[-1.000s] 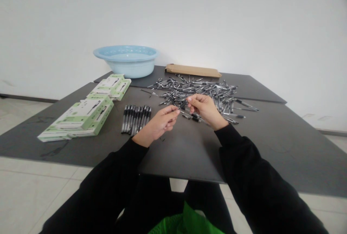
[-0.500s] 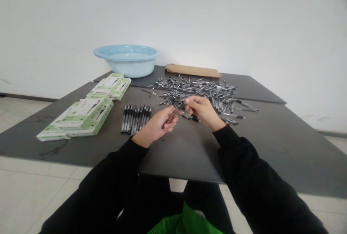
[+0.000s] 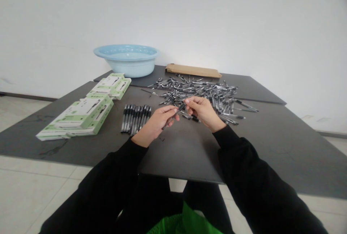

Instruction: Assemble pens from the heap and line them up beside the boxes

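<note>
My left hand (image 3: pixel 159 122) is closed round the lower part of a black pen (image 3: pixel 171 117), which slants up to the right over the table. At the pen's upper end, the fingertips of my right hand (image 3: pixel 201 110) pinch together; the pen's tip is partly hidden by them. Just left of my left hand lies a neat row of several black pens (image 3: pixel 135 118), side by side. Behind both hands spreads a loose pile of many pens (image 3: pixel 197 89).
Green and white boxes (image 3: pixel 78 114) are stacked on the left of the dark table (image 3: pixel 255 147). At the back stand a blue basin (image 3: pixel 130 62) and a flat brown cardboard piece (image 3: pixel 193 70). A wall rises behind the table.
The fingers of my left hand have shifted slightly along the pen, the thumb now lying further forward. My right hand has hardly moved.
</note>
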Action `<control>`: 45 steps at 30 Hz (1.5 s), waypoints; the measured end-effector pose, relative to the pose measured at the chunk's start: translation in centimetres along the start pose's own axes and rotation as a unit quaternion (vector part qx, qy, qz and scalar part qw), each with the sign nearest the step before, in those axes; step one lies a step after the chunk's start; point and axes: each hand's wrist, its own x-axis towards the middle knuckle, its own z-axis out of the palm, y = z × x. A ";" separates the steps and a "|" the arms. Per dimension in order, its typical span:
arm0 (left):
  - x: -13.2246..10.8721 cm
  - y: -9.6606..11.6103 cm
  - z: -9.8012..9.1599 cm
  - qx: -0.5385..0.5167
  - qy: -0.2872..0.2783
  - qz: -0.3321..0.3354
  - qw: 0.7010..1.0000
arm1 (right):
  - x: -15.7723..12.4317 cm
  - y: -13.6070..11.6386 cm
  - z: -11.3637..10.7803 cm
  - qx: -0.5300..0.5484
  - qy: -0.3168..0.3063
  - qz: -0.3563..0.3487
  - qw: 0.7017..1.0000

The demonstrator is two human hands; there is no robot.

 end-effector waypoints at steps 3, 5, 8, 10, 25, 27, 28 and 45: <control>0.1 -0.2 -0.1 0.020 0.009 -0.004 1.000 | 0.0 0.1 0.0 -0.006 0.000 -0.001 1.000; 0.0 -0.3 0.0 -0.005 0.004 -0.031 0.999 | 0.0 0.2 0.0 -0.019 -0.006 -0.003 1.000; -0.1 -0.2 0.2 -0.043 -0.023 -0.062 0.997 | -0.1 0.4 0.2 -0.034 -0.017 -0.004 0.999; -0.3 -0.1 0.2 -0.052 -0.039 -0.070 0.995 | -0.1 0.4 0.3 -0.037 -0.020 0.000 0.999; -0.6 0.8 0.1 -0.093 -0.063 -0.123 0.986 | -0.4 0.2 0.7 -0.032 -0.018 0.006 0.999; -0.6 0.9 -0.1 -0.119 -0.118 -0.169 0.971 | -0.4 0.1 0.8 -0.034 -0.022 0.009 0.999; -0.6 1.0 -0.2 -0.126 -0.145 -0.185 0.964 | -0.4 0.1 0.8 -0.034 -0.023 0.011 0.999; -0.5 0.4 -0.2 -0.073 -0.076 -0.107 0.989 | -0.1 0.5 0.4 -0.050 -0.004 0.005 0.999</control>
